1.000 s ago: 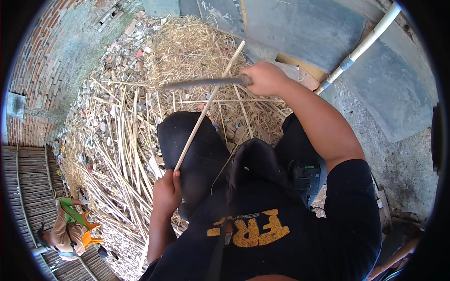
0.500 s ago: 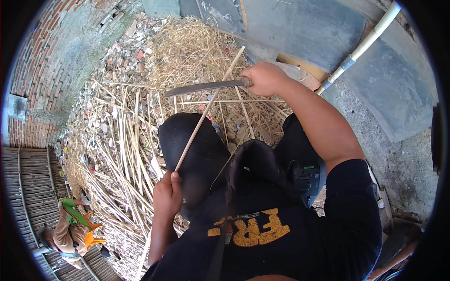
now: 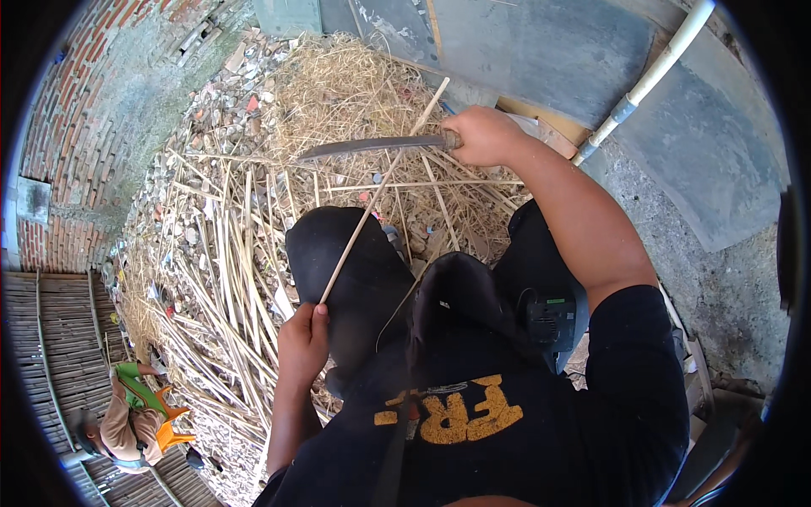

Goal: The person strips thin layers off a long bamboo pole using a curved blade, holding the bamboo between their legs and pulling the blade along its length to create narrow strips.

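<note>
My left hand [image 3: 302, 345] is closed around the lower end of a thin pale bamboo strip [image 3: 353, 241], with the thumb laid along it. The strip slants up and to the right, over my left knee, to a tip beyond the blade. In my closed right hand [image 3: 483, 138] is the handle of a machete [image 3: 372, 146]. Its long dark blade points left and crosses the upper part of the strip; whether the two touch, I cannot tell. Under both lie dry shavings [image 3: 342, 93] in a loose heap.
Many bamboo strips [image 3: 232, 270] lie over rubble on my left. A brick wall [image 3: 76, 127] stands at far left, grey panels [image 3: 541, 51] at the back. A pale pole [image 3: 646, 89] leans at the right. A person [image 3: 127, 422] sits at lower left near an orange stool [image 3: 171, 431].
My right hand and the machete have shifted slightly to the right and up along the strip. The strip's far tip has moved a little up and right. My left hand keeps its grip.
</note>
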`<state>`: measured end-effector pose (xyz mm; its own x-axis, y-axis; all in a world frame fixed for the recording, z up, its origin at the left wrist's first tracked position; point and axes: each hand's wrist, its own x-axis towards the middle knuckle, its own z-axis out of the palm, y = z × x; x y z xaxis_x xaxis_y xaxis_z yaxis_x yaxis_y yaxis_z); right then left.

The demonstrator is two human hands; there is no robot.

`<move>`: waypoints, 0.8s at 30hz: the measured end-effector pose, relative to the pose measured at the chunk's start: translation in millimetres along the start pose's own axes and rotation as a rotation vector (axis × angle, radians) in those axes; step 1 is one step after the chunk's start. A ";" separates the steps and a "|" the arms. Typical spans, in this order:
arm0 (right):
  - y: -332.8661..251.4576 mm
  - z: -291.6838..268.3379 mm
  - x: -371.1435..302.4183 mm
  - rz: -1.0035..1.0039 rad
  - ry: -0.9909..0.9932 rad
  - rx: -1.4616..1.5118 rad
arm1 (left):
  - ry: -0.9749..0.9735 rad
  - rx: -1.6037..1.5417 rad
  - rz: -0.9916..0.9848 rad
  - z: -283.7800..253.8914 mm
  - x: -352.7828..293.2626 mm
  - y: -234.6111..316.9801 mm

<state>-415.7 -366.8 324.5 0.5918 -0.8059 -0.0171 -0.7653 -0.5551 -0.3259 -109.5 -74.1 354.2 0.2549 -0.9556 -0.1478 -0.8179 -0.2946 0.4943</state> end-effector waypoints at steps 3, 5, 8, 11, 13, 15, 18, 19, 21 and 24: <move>12.1 -0.4 1.5 0.050 -0.043 0.064 | -0.026 -0.006 -0.021 -0.9 0.8 0.7; 16.4 -1.1 1.5 0.107 -0.024 0.040 | -0.030 -0.018 -0.027 -0.7 2.8 0.1; 6.3 -6.8 3.0 0.122 -0.086 0.030 | -0.014 -0.035 0.010 -1.3 7.0 -5.0; 0.6 -3.8 2.2 0.078 -0.040 0.024 | -0.027 -0.051 0.044 -3.9 11.3 -8.4; 5.1 -4.1 3.1 0.104 -0.060 0.062 | -0.049 -0.018 0.018 -5.0 14.5 -6.1; 9.9 -3.0 4.9 0.125 -0.078 0.100 | -0.034 0.016 0.039 -4.3 18.2 -4.1; 15.9 4.4 5.3 0.139 -0.042 0.107 | -0.004 0.075 0.063 -5.1 22.6 0.7; 15.2 8.6 4.4 0.087 0.017 0.087 | 0.000 0.074 0.072 -3.8 23.8 -1.6; 12.6 9.0 5.2 0.034 0.070 0.071 | -0.001 0.075 0.076 -2.9 25.1 -3.4; 14.2 2.2 8.5 0.098 -0.097 0.163 | 0.005 0.063 0.086 0.1 25.3 -5.6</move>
<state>-421.0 -381.0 317.7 0.5440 -0.8265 -0.1447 -0.7741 -0.4278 -0.4666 -98.5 -96.7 347.6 0.1848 -0.9774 -0.1030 -0.8674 -0.2115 0.4504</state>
